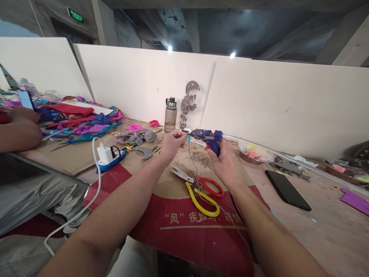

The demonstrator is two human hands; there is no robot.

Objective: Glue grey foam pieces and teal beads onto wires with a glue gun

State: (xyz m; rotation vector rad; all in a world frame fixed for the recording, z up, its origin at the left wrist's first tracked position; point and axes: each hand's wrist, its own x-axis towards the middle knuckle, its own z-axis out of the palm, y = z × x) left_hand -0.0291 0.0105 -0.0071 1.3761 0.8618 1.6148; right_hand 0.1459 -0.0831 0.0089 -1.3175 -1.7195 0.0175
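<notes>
My right hand [227,163] is wrapped round the handle of a blue hot glue gun [213,139], whose nozzle points left. My left hand [173,145] is closed in a pinch just off the nozzle tip. A thin grey yarn [190,151] hangs from its fingertips and trails down to the scissors; a small teal spot shows beside it. Below the hands, scissors [206,207] with one yellow and one red handle lie partly open on a cardboard sheet [178,231]. Farther left are a grey crescent piece [144,152] and a ball of grey yarn [150,135].
A water bottle [170,117] and a grey hanging ornament [192,86] stand by the white partition [129,84]. At left are a power strip [111,163] with a white cable, coloured fabric scraps [72,111] and another person's arm [20,130]. A phone [288,190] lies at right.
</notes>
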